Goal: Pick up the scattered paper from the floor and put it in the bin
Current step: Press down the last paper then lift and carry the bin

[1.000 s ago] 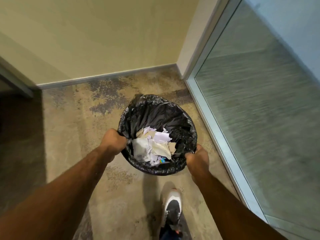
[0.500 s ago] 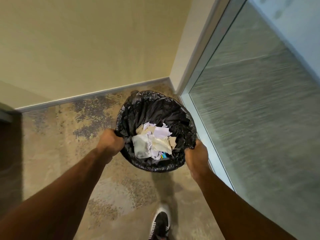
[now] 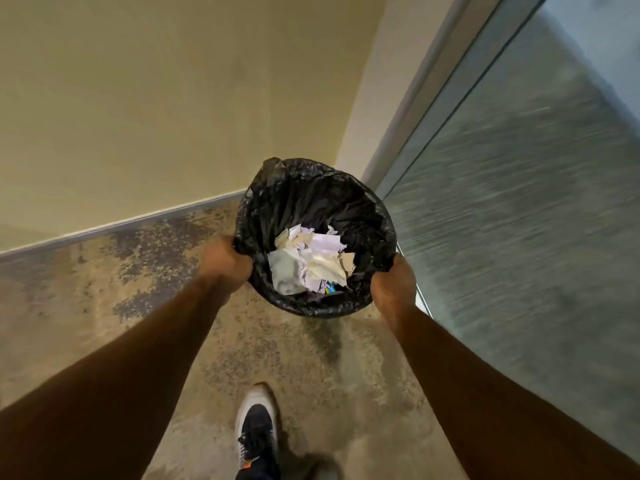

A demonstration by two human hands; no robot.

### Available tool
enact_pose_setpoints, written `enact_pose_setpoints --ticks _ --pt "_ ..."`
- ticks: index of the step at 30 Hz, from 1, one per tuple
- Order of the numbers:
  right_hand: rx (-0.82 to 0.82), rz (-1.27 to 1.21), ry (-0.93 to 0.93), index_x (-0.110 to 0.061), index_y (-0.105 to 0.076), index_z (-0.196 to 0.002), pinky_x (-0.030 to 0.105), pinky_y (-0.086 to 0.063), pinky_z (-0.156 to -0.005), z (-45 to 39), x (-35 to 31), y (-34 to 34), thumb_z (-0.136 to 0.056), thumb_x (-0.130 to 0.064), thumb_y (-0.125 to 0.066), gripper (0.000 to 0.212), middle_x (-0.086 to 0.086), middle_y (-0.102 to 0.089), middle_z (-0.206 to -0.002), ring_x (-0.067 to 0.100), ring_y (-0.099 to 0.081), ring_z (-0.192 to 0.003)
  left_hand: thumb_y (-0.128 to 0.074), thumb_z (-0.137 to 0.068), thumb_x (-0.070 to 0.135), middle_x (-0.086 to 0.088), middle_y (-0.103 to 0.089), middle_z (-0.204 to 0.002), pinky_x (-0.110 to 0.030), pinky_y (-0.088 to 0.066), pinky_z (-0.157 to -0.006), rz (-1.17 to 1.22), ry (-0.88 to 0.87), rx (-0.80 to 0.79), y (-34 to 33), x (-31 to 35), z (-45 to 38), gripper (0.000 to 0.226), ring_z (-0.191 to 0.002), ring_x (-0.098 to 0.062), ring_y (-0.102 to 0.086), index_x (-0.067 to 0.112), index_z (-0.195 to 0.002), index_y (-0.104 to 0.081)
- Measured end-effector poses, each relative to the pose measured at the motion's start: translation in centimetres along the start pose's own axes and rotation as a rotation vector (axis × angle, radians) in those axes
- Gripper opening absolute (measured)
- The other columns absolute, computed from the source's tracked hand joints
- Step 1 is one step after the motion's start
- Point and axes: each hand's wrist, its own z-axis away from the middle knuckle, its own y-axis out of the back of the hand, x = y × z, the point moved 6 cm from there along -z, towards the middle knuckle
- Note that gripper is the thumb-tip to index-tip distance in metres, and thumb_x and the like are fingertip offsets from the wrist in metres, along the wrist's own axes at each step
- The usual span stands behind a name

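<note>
A round bin [image 3: 311, 199] lined with a black plastic bag hangs in front of me above the floor. Crumpled white and cream paper [image 3: 308, 263] lies inside it. My left hand [image 3: 225, 261] grips the bin's left rim, fingers closed over the bag. My right hand [image 3: 393, 284] grips the right rim the same way. No loose paper shows on the floor in this view.
A beige wall with a grey skirting [image 3: 121, 225] runs ahead and meets a frosted glass panel [image 3: 519, 202] on the right in a corner. The floor [image 3: 104, 289] is mottled concrete. My shoe [image 3: 258, 434] is on the floor below the bin.
I have carried the bin forward toward the corner; wall and glass panel are closer. My feet have stepped, and both hands keep their hold on the rim.
</note>
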Motion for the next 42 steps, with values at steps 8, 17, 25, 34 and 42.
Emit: enact_pose_setpoints --ticks 8,17,25,34,42 --pt "0.048 0.048 -0.02 -0.014 -0.06 -0.116 0.054 -0.054 -0.096 -6.9 -0.3 -3.8 -0.068 -0.028 -0.044 0.053 0.013 -0.068 -0.113 0.036 -0.065 -0.108 -0.063 -0.088 0.013 -0.015 -0.073 -0.096 -0.038 -0.05 -0.07 -0.055 -0.022 -0.002 -1.8 0.9 -8.3 0.013 -0.092 -0.037 -0.069 0.009 -0.098 -0.072" --pt "-0.036 0.096 -0.033 -0.005 -0.058 -0.125 0.04 -0.05 -0.091 -8.0 -1.1 -5.1 -0.09 -0.024 -0.054 0.039 0.017 -0.066 -0.122 0.037 -0.063 -0.112 -0.065 -0.089 0.01 -0.012 -0.072 -0.091 -0.033 -0.046 -0.067 -0.136 -0.037 0.033 -3.5 0.2 -11.3 0.011 -0.084 -0.031 -0.067 0.01 -0.096 -0.074" --pt "-0.094 0.102 0.014 -0.004 -0.055 -0.126 0.029 -0.042 -0.087 -7.9 -1.1 -5.2 -0.065 -0.019 -0.047 0.063 0.019 -0.064 -0.125 0.037 -0.061 -0.115 -0.061 -0.095 0.012 -0.014 -0.071 -0.095 -0.041 -0.058 -0.074 -0.188 -0.026 0.04 -3.6 -0.2 -11.2 0.008 -0.085 -0.034 -0.067 0.012 -0.096 -0.069" --pt "-0.197 0.391 0.238 -0.014 -0.018 -0.162 0.043 -0.023 -0.126 -5.0 -6.0 -2.8 -0.105 -0.026 -0.047 0.065 0.008 -0.019 -0.168 0.031 -0.025 -0.153 -0.053 -0.1 0.018 -0.015 -0.052 -0.136 -0.049 -0.046 -0.106 -0.367 -0.098 0.009 -2.2 4.9 -6.8 0.041 -0.123 -0.034 -0.052 0.012 -0.14 -0.048" --pt "-0.035 0.563 0.709 -0.024 -0.004 -0.164 0.041 -0.006 -0.127 4.3 -23.6 6.1 -0.108 -0.051 -0.023 0.065 -0.002 0.003 -0.172 0.018 0.002 -0.158 -0.056 -0.098 0.012 -0.017 -0.049 -0.149 -0.05 -0.045 -0.109 -0.547 -0.628 0.398 8.6 22.5 3.2 0.045 -0.135 -0.034 -0.048 0.005 -0.143 -0.053"
